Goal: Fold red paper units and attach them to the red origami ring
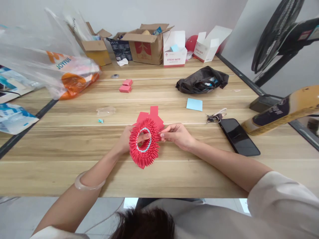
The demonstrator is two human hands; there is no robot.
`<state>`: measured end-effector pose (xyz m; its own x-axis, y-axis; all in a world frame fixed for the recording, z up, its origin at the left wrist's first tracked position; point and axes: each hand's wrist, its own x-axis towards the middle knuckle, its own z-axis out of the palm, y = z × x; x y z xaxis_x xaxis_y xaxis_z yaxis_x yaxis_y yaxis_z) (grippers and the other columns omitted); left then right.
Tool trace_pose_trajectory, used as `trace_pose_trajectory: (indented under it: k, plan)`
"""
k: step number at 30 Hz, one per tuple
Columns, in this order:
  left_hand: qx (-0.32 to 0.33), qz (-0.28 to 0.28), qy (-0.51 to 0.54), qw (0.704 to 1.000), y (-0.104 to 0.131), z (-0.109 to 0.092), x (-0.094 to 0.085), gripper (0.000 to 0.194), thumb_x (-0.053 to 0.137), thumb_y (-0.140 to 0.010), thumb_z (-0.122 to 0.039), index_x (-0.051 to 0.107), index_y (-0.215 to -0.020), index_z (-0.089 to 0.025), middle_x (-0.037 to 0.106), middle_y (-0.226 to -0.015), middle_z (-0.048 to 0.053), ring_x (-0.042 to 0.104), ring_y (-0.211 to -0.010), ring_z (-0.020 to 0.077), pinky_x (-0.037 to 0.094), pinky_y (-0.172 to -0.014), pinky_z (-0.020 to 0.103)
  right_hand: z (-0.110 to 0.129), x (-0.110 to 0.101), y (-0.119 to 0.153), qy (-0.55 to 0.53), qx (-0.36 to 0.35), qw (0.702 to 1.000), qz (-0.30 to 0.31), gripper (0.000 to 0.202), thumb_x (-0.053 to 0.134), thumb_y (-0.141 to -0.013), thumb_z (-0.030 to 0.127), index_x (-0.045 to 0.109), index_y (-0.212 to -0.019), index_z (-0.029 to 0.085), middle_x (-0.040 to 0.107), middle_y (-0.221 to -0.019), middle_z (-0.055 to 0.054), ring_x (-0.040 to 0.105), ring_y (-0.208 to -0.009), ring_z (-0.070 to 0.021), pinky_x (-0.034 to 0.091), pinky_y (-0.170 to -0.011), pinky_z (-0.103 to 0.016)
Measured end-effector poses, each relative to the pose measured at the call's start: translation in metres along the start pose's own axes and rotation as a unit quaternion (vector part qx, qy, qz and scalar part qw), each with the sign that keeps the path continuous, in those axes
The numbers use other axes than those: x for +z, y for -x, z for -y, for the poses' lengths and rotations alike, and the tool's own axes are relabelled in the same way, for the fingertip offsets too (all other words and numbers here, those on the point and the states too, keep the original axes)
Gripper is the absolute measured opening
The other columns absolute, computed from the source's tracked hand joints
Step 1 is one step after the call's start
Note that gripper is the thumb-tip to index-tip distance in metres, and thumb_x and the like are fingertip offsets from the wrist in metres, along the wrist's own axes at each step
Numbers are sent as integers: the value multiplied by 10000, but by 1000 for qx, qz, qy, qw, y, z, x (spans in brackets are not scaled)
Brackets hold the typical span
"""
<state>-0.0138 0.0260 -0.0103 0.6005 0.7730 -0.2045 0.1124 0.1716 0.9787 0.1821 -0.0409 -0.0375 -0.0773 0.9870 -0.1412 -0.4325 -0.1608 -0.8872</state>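
A round red ring of folded paper pieces, with a pale blue inner edge, is tilted up over the table in front of me. My left hand grips it from the left side, its thumb reaching through the central hole. At the ring's right edge, my right hand has thumb and fingers pinched together. Whatever lies in that pinch is too small to make out. Behind the ring, flat red paper sheets lie on the table, partly hidden by it.
Two small red paper stacks lie farther back. To the right are a blue note pad, a black plastic bag, keys, a phone and a tilted bottle. Open boxes line the wall; a plastic bag stands left.
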Motion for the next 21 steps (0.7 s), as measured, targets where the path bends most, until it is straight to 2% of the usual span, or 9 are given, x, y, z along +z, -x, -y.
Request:
trace_pose_trajectory:
  k: [2, 7, 11, 16, 21]
  plan:
    - [49, -5, -76, 996, 4, -6, 3, 196, 734, -586, -162, 543, -543, -165, 489, -516, -28, 414, -485, 103, 353, -467, 227, -1, 1, 0, -13, 6, 1000, 0, 137, 800, -546, 193, 702, -630, 148, 676, -576, -15, 595, -516, -97, 494, -560, -246]
    - [93, 13, -142, 985, 10, -15, 5, 189, 703, -632, -211, 538, -557, -157, 487, -548, -22, 416, -512, 106, 342, -477, 225, 1, 3, 0, -67, 57, 996, 2, 132, 796, -540, 151, 704, -634, 136, 669, -578, -11, 590, -524, -86, 483, -558, -230]
    - [124, 14, -196, 973, 8, -13, 2, 247, 688, -661, -233, 487, -537, -158, 448, -545, -24, 390, -513, 98, 322, -478, 220, 3, 3, 0, -65, 57, 996, 13, 117, 786, -561, 141, 708, -648, 132, 666, -571, -13, 579, -512, -77, 474, -561, -228]
    - [104, 9, -171, 980, 9, -12, 4, 230, 684, -667, -250, 503, -550, -169, 441, -551, -22, 397, -515, 105, 329, -482, 227, 0, 2, 1, -59, 28, 998, 9, 120, 787, -565, 159, 699, -646, 145, 671, -579, -10, 590, -517, -90, 477, -564, -247]
    - [80, 31, -120, 989, 10, -12, 8, 195, 700, -639, -230, 544, -540, -169, 468, -558, -16, 406, -515, 111, 342, -477, 234, -3, 3, 2, -50, -5, 999, -9, 130, 792, -552, 160, 683, -623, 153, 666, -555, -5, 593, -502, -96, 461, -534, -238]
